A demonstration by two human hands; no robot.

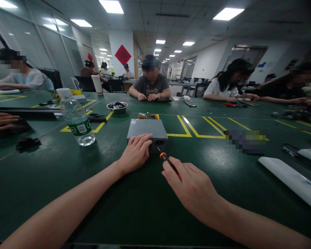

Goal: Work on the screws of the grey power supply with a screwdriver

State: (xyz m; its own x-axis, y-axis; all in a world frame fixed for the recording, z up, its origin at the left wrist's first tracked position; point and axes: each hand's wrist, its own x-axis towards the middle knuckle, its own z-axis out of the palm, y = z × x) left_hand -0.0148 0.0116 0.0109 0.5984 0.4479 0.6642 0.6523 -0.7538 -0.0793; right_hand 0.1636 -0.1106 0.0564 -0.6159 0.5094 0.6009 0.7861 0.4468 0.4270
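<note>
Bowl [117, 111] (dark pieces [116, 105] inside) stands near grey box [145, 128].

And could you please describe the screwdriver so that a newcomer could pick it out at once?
On the green table, find the grey metal box with the left hand on it. Near its front side, the right hand holds the screwdriver, its thin shaft pointing towards the box. Its orange and black handle sets it apart from the box.

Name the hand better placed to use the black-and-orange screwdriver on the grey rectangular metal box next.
Probably the right hand: it holds the screwdriver, its tip toward the box; the left hand rests on the box.
</note>
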